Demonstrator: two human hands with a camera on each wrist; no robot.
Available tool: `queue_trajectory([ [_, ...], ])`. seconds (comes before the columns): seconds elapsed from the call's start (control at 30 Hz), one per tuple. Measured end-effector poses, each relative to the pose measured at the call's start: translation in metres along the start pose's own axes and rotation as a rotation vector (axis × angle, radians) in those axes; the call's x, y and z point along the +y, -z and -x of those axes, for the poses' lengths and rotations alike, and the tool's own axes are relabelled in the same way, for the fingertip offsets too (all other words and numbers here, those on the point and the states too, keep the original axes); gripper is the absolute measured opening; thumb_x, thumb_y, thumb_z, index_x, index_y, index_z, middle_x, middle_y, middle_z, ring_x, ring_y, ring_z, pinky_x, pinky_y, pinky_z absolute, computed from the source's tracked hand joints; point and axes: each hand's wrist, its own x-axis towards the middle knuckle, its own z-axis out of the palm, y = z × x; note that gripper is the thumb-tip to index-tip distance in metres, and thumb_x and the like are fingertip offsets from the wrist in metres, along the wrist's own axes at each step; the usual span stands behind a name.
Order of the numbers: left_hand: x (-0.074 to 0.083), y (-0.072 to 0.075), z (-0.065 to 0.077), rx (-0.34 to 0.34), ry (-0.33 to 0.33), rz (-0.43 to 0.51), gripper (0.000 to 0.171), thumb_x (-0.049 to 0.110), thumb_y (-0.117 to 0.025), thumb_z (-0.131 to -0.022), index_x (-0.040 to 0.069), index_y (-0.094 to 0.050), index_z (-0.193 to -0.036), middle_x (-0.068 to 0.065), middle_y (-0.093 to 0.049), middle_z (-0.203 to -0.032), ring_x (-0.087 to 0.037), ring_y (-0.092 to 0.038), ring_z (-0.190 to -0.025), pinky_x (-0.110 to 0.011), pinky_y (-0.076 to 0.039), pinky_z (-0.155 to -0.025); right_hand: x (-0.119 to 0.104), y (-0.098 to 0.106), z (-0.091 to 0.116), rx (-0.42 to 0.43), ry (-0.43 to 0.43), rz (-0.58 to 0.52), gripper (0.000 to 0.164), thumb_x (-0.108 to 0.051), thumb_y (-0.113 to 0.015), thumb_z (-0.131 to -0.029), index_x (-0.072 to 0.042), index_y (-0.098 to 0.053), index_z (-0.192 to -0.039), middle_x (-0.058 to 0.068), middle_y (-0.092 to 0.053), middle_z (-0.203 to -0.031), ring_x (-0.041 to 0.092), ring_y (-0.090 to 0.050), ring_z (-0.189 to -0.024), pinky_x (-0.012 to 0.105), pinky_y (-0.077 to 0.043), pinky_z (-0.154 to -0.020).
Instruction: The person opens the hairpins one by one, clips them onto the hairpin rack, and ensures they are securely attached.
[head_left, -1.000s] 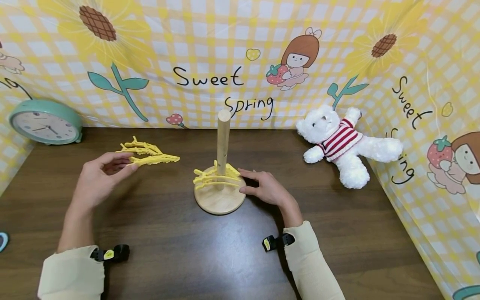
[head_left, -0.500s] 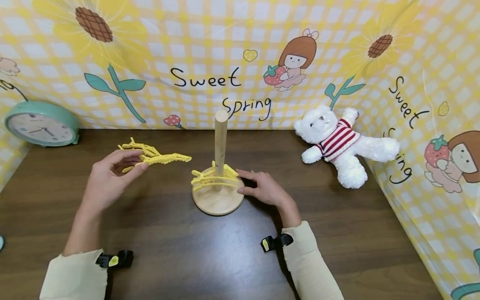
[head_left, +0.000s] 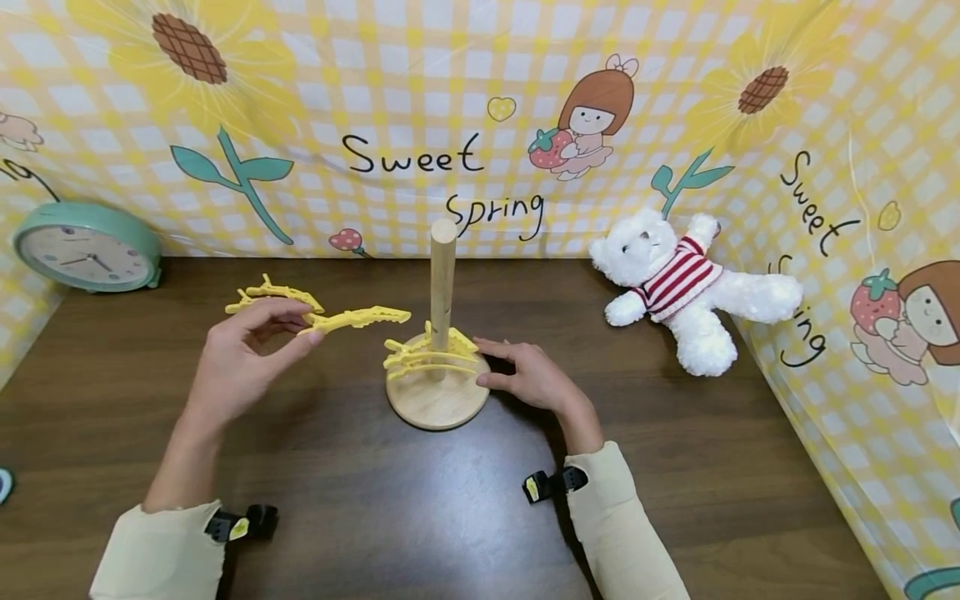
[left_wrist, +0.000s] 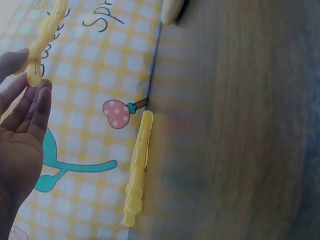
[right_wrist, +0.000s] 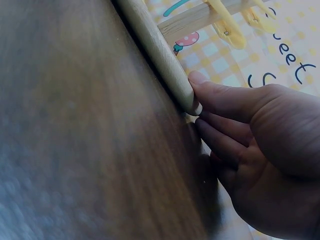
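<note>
My left hand point(head_left: 246, 357) pinches a yellow alligator hair clip point(head_left: 367, 317) above the table, its long tip pointing right toward the post. Another yellow hair clip point(left_wrist: 140, 165) lies on the table behind that hand, partly hidden by it in the head view. A round-based wooden stand point(head_left: 437, 407) with an upright post point(head_left: 442, 275) stands at the middle. Several yellow clips point(head_left: 429, 362) sit low around the post, a little above the base. With thumb and fingertips, my right hand point(head_left: 534, 377) grips the right rim of the base.
A green alarm clock point(head_left: 88, 247) stands at the back left. On the right lies a white teddy bear point(head_left: 678, 279) in a striped shirt. Checked cloth point(head_left: 315, 83) hangs along the back and right edges. Part of a light blue object point(head_left: 4, 485) shows at the left edge.
My left hand has moved right with its hair clip, bringing the tip closer to the post. The other clip on the table now shows apart from it. My right hand stays on the base.
</note>
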Motion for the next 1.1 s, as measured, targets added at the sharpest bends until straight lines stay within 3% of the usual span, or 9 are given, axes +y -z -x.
queue_trajectory([
  [0.23,0.003,-0.007,-0.002,-0.008,-0.078,0.139,0.034,-0.021,-0.077,-0.076,-0.009,-0.070,-0.107,-0.014,-0.068,-0.104,-0.018,-0.063,-0.092,-0.019,-0.051,-0.085,0.000,0.000,0.000,-0.003,-0.001,-0.003,0.054,-0.021,-0.072,-0.096,-0.009,-0.055,-0.146,0.006,-0.052,-0.150,0.033,-0.037,-0.144,0.043,-0.028,-0.119],
  [0.3,0.005,-0.010,-0.002,-0.018,-0.109,0.138,0.034,-0.023,-0.077,-0.074,-0.011,-0.070,-0.105,-0.016,-0.068,-0.104,-0.018,-0.063,-0.095,-0.019,-0.051,-0.086,0.000,0.000,0.000,-0.002,-0.003,-0.002,0.054,-0.021,-0.072,-0.097,-0.010,-0.055,-0.146,0.006,-0.052,-0.149,0.034,-0.037,-0.144,0.044,-0.028,-0.119],
  [0.6,0.016,-0.020,-0.005,-0.028,-0.173,-0.027,0.037,-0.023,-0.083,-0.068,-0.001,-0.078,-0.098,-0.011,-0.072,-0.100,-0.008,-0.064,-0.099,-0.016,-0.050,-0.087,-0.001,0.000,-0.001,-0.010,-0.012,-0.003,0.055,-0.022,-0.072,-0.097,-0.010,-0.054,-0.147,0.005,-0.051,-0.150,0.033,-0.037,-0.144,0.044,-0.027,-0.119],
  [0.83,0.025,-0.033,-0.011,-0.042,-0.184,-0.021,0.033,-0.017,-0.085,-0.070,0.003,-0.080,-0.096,-0.006,-0.072,-0.089,-0.012,-0.063,-0.087,-0.017,-0.048,-0.074,-0.002,0.001,0.000,-0.014,-0.036,-0.004,0.056,-0.023,-0.072,-0.097,-0.012,-0.053,-0.148,0.002,-0.050,-0.151,0.034,-0.035,-0.145,0.044,-0.028,-0.119],
  [1.1,0.027,-0.047,-0.015,-0.076,-0.258,0.044,0.031,-0.020,-0.085,-0.068,0.000,-0.079,-0.091,-0.002,-0.070,-0.081,-0.013,-0.063,-0.079,-0.021,-0.051,-0.075,-0.002,0.001,0.000,-0.014,-0.036,-0.006,0.054,-0.023,-0.072,-0.096,-0.012,-0.055,-0.147,0.001,-0.050,-0.151,0.034,-0.034,-0.145,0.044,-0.028,-0.119],
])
